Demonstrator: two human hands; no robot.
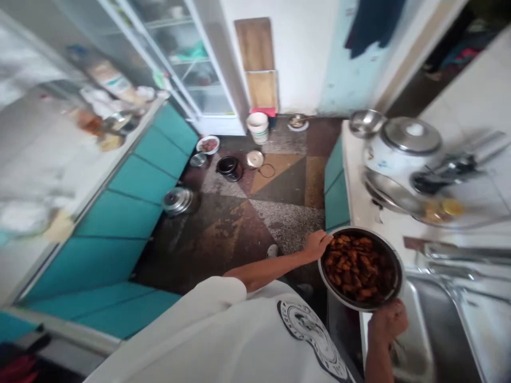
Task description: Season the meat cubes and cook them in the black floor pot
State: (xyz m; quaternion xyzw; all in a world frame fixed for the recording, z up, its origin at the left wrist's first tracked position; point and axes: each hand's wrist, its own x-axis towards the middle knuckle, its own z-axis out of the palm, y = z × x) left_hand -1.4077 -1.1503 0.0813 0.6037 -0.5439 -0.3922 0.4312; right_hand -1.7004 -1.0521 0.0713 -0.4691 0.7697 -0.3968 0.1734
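Note:
A round metal pot [390, 266] with a pale rim is held between both my hands, over the front edge of the right counter by the sink. Inside it lie many reddish-brown chunks of food [357, 268], perhaps pieces of cooked meat. My left hand [318, 246] is closed on the pot's far left side, fingers at the rim. On the near right side, my right hand [388, 320] is closed at the rim, partly over the sink [423, 330]. Any handles under my fingers are hidden.
A lidded cooker [411, 138], a wide pan [387, 189] and a steel bowl [365, 122] stand on the right counter. On the floor are a white bucket [258, 127], a black pot [229, 167] and stacked metal dishes [178, 201]. Teal cabinets [120, 213] line the left.

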